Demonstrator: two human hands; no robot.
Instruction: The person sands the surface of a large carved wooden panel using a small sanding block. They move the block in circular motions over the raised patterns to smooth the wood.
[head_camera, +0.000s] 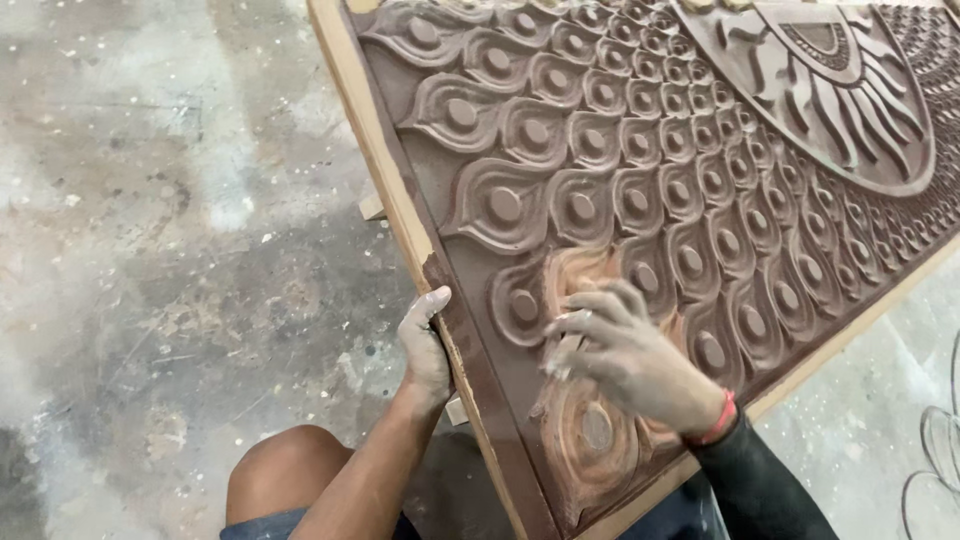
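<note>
Looking down from my head, I am gripping the outer edge of the carved panel (640, 190) with my left hand (425, 350), fingers curled over its pale wooden frame (385, 170), thumb lying up along the rim. My right hand (625, 355) is lying flat on the carving, fingers spread and a little blurred, pressing a pale scrap I cannot make out against the scale-shaped relief; it is not clenched around anything I can see clearly. The panel is stretching away from both hands, up and to my right, tilted over my knee (275, 470).

I judge it heavy and stiff, but the raised petals look soft-surfaced and easy to mar, so the plain frame is the safe place to hold. The patch under my right hand is looking lighter and smeared.

Left of my left hand, the dusty concrete floor (150, 250) is lying littered with chips. Small wooden blocks (372, 208) are sticking out beneath the frame.
</note>
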